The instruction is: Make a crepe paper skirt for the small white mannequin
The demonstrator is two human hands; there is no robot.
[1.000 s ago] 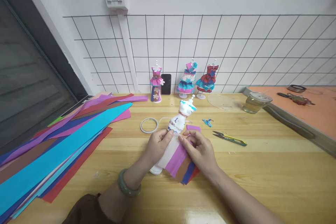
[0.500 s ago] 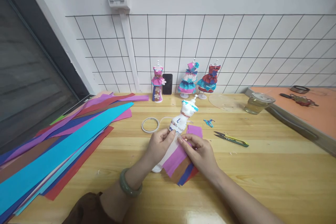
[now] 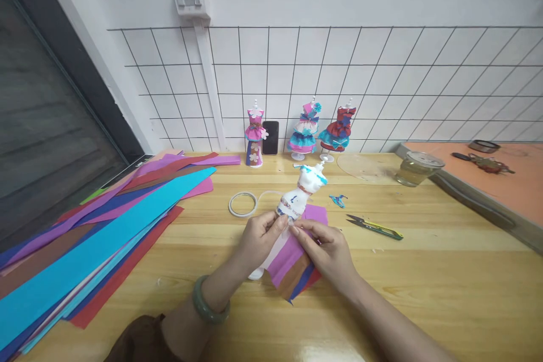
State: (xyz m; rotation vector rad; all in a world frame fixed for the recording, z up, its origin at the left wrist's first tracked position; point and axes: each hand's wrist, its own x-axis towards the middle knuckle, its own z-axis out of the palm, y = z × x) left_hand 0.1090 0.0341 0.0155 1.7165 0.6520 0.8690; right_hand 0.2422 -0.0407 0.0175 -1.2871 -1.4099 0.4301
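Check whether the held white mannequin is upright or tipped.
Tipped: the white mannequin leans, its neck well to the right of its base.

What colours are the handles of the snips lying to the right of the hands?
The snips have yellow and dark green handles, seen best in the head view.

1. Tape roll (image 3: 231, 204): on table (image 3: 424, 294).
2. Paper strips (image 3: 106, 226): left of tape roll.
3. Phone (image 3: 271, 138): behind tape roll, slightly right.
4. Snips (image 3: 375, 227): right of tape roll.
5. Cup (image 3: 413, 172): farther right, behind tape roll's line.
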